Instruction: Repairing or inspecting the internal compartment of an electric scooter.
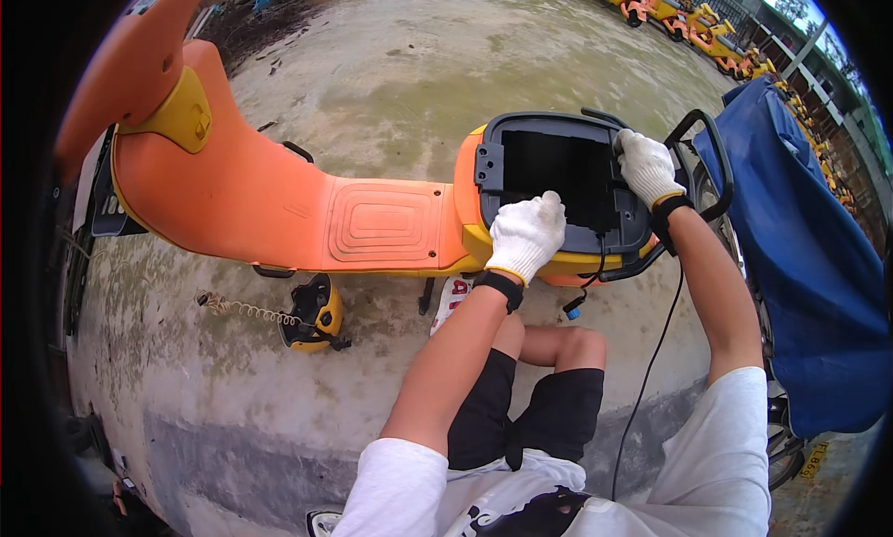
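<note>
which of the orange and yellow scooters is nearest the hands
The foreground scooter, with the left hand and right hand at its black rear section; the other scooters stand far off.

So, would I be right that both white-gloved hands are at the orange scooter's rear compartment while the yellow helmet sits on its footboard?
No: in the head view, the yellow helmet lies on the ground, not the scooter's footboard; the white-gloved left hand and right hand are at the rear compartment.
</note>
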### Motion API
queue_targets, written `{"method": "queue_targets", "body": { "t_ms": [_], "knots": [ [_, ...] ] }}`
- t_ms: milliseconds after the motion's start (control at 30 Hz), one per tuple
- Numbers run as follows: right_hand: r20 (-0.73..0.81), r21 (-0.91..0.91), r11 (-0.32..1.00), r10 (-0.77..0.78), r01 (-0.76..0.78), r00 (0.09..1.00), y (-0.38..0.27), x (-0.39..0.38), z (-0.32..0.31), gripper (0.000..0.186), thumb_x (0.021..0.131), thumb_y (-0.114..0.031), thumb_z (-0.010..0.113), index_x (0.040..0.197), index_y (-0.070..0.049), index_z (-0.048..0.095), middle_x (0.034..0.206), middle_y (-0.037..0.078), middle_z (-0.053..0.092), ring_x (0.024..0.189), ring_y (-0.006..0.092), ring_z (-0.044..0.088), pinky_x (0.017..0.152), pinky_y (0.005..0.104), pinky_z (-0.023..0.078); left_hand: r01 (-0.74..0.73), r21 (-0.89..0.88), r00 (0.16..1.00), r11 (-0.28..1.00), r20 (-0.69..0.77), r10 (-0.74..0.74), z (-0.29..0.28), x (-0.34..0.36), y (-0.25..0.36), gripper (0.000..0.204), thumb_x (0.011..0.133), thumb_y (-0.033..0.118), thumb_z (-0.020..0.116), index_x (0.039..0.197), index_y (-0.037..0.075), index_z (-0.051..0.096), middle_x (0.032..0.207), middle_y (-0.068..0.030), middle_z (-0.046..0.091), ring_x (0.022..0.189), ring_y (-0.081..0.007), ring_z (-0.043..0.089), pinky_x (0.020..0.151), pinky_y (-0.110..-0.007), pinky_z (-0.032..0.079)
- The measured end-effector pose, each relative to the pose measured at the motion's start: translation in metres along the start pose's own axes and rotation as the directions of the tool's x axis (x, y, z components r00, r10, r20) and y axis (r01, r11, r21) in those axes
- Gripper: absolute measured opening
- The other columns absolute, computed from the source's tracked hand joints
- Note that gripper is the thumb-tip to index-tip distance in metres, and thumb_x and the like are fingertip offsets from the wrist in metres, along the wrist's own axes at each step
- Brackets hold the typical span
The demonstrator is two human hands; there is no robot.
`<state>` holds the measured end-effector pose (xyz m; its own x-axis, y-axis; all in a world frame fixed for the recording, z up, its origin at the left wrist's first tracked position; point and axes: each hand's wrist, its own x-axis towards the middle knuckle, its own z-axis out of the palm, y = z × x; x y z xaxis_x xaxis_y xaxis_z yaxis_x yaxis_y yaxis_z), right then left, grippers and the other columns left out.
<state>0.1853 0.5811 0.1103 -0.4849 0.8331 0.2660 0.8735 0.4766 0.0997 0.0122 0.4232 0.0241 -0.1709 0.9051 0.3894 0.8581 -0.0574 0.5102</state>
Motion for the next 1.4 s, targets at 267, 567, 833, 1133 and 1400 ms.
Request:
{"method": "queue_targets", "body": {
  "t_ms": [267,567,833,1133,1400],
  "knots": [
    [0.032,0.176,0.956,0.235,-0.237,0.972,-0.005,0.01,0.007,0.021,0.082,-0.012,0.066,0.099,-0.008,0.076,0.102,0.021,0.074,0.099,0.0381,0.071,0.086,0.0467,0.057,0.036,0.028,0.999,0.999,0.033,-0.037,-0.005,0.004,0.001,0.023,0.098,0.032,0.058,0.106,0.014,0.071,0.089,-0.0136,0.075,0.082,-0.0353,0.072,0.075,-0.047,0.057],
    [0.016,0.027,1.0,0.006,-0.006,1.0,0.016,-0.015,-0.011,0.016,0.087,-0.011,0.064,0.098,-0.005,0.073,0.106,0.02,0.069,0.096,0.0386,0.071,0.083,0.0459,0.058,-0.02,-0.014,0.998,1.0,-0.052,0.019,-0.001,0.0,0.009,0.022,0.097,0.031,0.06,0.105,0.013,0.071,0.087,-0.015,0.074,0.082,-0.0357,0.072,0.075,-0.048,0.057],
    [-0.075,-0.058,0.998,0.002,-0.006,0.997,0.002,-0.007,0.009,0.017,0.089,-0.01,0.058,0.095,-0.001,0.071,0.096,0.023,0.071,0.086,0.0394,0.073,0.072,0.0481,0.06,-0.063,0.063,0.993,0.996,-0.098,0.069,-0.004,-0.005,0.001,0.018,0.096,0.028,0.062,0.104,0.014,0.069,0.083,-0.0126,0.074,0.075,-0.0335,0.073,0.07,-0.046,0.058],
    [-0.044,0.024,0.945,0.328,-0.327,0.944,-0.013,0.002,0.023,0.02,0.081,-0.017,0.072,0.096,-0.005,0.078,0.098,0.019,0.074,0.088,0.0351,0.075,0.074,0.0434,0.061,-0.023,0.064,0.997,0.998,-0.074,0.028,-0.004,0.0,0.007,0.022,0.097,0.031,0.061,0.105,0.014,0.071,0.087,-0.0144,0.074,0.08,-0.0361,0.072,0.074,-0.048,0.057],
    [-0.031,0.271,0.936,0.244,-0.226,0.969,-0.011,-0.031,0.02,0.025,0.085,-0.017,0.063,0.106,-0.006,0.069,0.11,0.023,0.066,0.098,0.0426,0.069,0.084,0.0509,0.056,0.039,0.077,0.999,0.996,-0.022,-0.037,-0.006,-0.004,0.004,0.025,0.098,0.033,0.059,0.107,0.013,0.072,0.091,-0.0168,0.075,0.085,-0.0369,0.072,0.078,-0.048,0.057]
  ]
}}
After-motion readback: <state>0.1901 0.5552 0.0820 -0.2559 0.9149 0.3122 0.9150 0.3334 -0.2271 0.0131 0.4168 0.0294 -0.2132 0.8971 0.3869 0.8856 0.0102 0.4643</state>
